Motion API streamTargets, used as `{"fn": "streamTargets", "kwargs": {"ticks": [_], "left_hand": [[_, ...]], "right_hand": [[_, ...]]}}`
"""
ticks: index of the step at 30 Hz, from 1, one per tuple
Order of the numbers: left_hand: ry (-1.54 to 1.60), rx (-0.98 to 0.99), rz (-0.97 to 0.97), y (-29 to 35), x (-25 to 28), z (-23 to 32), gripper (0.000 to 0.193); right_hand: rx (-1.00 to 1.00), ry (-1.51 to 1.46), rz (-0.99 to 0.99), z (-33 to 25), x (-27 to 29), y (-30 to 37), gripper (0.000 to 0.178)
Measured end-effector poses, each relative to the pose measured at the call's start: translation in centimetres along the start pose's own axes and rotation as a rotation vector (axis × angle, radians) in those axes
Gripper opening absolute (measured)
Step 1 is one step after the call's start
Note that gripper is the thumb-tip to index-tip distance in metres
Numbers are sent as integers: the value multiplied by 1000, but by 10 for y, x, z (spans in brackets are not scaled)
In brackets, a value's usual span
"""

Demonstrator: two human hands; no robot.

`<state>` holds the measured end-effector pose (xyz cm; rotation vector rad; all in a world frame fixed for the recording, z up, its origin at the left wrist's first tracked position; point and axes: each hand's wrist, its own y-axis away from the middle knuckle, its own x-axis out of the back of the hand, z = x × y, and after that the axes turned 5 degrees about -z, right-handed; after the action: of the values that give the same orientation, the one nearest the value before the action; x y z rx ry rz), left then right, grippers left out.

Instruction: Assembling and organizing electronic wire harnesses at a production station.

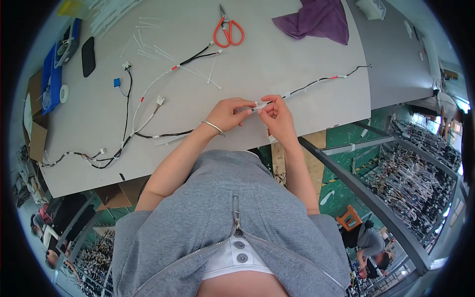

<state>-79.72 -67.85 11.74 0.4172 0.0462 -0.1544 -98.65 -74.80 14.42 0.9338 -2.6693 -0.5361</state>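
A long wire harness [173, 134] with black and white branches runs across the table. My left hand [230, 115] pinches its black section near the table's front edge, a silver bangle round that wrist. Just to the right, my right hand [278, 120] is closed on the same stretch of harness, fingertips almost touching the left ones. A small white strip, which looks like a cable tie [258, 105], shows between the fingertips. Past my right hand the harness carries on to the far right, with a red mark and bare-looking thin ends. White connectors [159, 101] end several branches.
Red-handled scissors [228, 34] lie at the back, loose white cable ties [143, 52] to their left. A purple cloth [316, 22] rests at the back right. A black phone [88, 57] and blue bins [51, 81] are at left. A metal frame [366, 198] stands right of me.
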Motion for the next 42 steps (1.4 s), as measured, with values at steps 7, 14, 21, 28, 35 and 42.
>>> {"fn": "streamTargets", "kwargs": {"ticks": [7, 14, 21, 28, 35, 42], "left_hand": [[-402, -275, 109, 3, -6, -5, 29], [-336, -180, 47, 1, -7, -14, 30], [-52, 142, -198, -10, 12, -4, 31], [-255, -60, -68, -1, 1, -2, 30], [-727, -182, 249, 1, -15, 4, 27], [-923, -377, 475, -5, -29, -9, 22]], "right_hand": [[-50, 93, 34, -5, 1, -9, 27], [-7, 238, -60, -10, 9, -9, 15], [523, 330, -64, -1, 28, -30, 7], [532, 471, 43, 11, 15, -49, 5], [436, -24, -167, 22, 25, -55, 7], [309, 219, -66, 11, 11, -57, 9]]}}
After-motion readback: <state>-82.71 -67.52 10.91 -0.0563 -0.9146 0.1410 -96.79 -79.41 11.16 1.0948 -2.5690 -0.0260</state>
